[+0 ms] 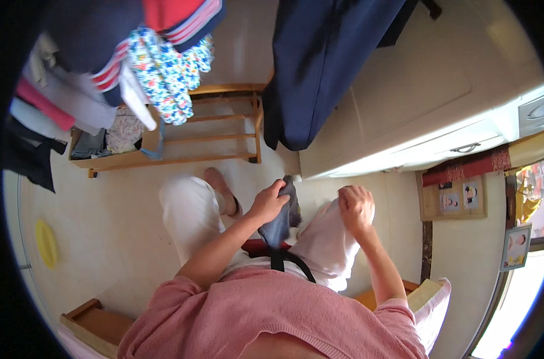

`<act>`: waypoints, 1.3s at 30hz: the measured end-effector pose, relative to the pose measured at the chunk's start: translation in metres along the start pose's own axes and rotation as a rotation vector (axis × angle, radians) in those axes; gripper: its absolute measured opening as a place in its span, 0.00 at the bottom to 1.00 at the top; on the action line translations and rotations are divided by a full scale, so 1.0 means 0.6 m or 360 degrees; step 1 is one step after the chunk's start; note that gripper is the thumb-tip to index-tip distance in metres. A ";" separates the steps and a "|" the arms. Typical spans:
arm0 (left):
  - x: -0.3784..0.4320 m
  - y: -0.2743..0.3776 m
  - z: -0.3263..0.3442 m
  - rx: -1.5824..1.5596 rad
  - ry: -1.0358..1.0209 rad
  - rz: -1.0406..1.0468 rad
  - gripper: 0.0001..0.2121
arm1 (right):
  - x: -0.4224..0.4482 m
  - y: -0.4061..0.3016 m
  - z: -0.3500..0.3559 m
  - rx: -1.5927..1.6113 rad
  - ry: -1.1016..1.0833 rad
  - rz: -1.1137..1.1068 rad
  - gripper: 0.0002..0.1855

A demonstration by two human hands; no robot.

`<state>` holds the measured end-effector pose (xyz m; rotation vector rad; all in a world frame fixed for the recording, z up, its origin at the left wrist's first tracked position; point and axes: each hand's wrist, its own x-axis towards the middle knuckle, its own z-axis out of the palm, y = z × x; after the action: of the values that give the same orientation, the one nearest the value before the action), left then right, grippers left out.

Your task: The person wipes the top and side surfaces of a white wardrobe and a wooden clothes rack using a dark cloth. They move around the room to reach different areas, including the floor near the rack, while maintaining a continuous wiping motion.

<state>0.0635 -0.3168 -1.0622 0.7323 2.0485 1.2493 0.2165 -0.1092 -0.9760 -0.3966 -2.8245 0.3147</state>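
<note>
My left hand (pixel 269 202) grips dark grey cloth, which looks like a pair of socks (pixel 278 229), between my knees. One part of the cloth hangs down towards my lap, and a darker part sticks out past my fingers. Over my right knee, close to the white trousers (pixel 325 226), my right hand (pixel 357 208) is curled with its fingers closed. Nothing shows inside it, though its palm side is hidden. A black strap (pixel 278 260) lies across my lap.
A cardboard box (pixel 115 155) of folded clothes sits on a wooden slatted rack (pixel 209 137). Garments hang overhead, including a floral one (pixel 164 72) and navy trousers (pixel 316 76). A white cabinet (pixel 411 103) stands front right. On the floor at left lies a yellow round object (pixel 46 243).
</note>
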 end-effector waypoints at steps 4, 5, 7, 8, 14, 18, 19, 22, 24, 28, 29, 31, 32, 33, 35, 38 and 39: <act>-0.073 0.059 -0.056 -0.0038 0.0348 0.0421 0.21 | 0.004 -0.124 0.044 0.1435 -0.0641 0.0503 0.20; -0.089 0.073 -0.063 -0.0032 0.0410 0.0533 0.22 | 0.002 -0.142 0.079 0.2129 -0.0725 0.0627 0.27; -0.124 0.089 -0.088 0.0086 0.0230 0.0510 0.30 | 0.020 -0.213 0.094 0.2851 -0.0775 0.0751 0.34; -0.136 0.081 -0.095 -0.0011 0.0257 0.0577 0.32 | 0.029 -0.242 0.098 0.2966 -0.0739 0.0899 0.31; -0.211 0.035 -0.159 -0.0765 0.0223 0.0292 0.30 | 0.044 -0.303 0.104 0.2874 -0.0763 0.1289 0.18; -0.202 -0.018 -0.182 -0.0823 0.0603 0.0229 0.22 | 0.042 -0.290 0.112 0.2900 -0.0777 0.1424 0.18; -0.199 -0.021 -0.192 -0.0840 0.0667 0.0212 0.21 | 0.039 -0.289 0.111 0.2959 -0.0815 0.1442 0.19; -0.179 0.009 -0.234 -0.0836 0.0637 0.0238 0.21 | 0.041 -0.273 0.126 0.2797 -0.0753 0.1384 0.19; -0.152 0.032 -0.273 -0.0744 0.0629 0.0337 0.22 | 0.058 -0.267 0.135 0.2736 -0.0750 0.1311 0.19; -0.073 0.055 -0.349 -0.0499 0.0924 0.0739 0.27 | 0.166 -0.285 0.127 0.2474 -0.0523 0.1052 0.17; -0.053 0.065 -0.369 -0.0461 0.1038 0.0783 0.28 | 0.205 -0.287 0.122 0.2405 -0.0353 0.0901 0.17; -0.035 0.090 -0.396 -0.0426 0.1186 0.0679 0.28 | 0.292 -0.282 0.100 0.1865 -0.0034 0.0392 0.16; -0.026 0.092 -0.402 -0.0380 0.1218 0.0631 0.27 | 0.335 -0.286 0.101 0.1936 0.0165 0.0122 0.13; -0.020 0.085 -0.410 -0.0333 0.1257 0.0571 0.26 | 0.371 -0.306 0.086 0.1693 0.0333 -0.0051 0.11; -0.009 0.044 -0.408 -0.0394 0.1323 0.0620 0.24 | 0.438 -0.313 0.089 0.0837 0.0361 -0.0204 0.16; -0.003 0.011 -0.388 -0.0210 0.1251 0.0477 0.20 | 0.520 -0.256 0.198 0.0329 0.0376 -0.0312 0.20; 0.001 0.004 -0.382 -0.0251 0.1242 0.0506 0.19 | 0.539 -0.237 0.246 0.0333 0.0298 -0.0332 0.22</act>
<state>-0.1073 -0.4442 -0.9779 0.5529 2.4366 2.1033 -0.1598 -0.1725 -1.0035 -0.0811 -2.5882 0.4946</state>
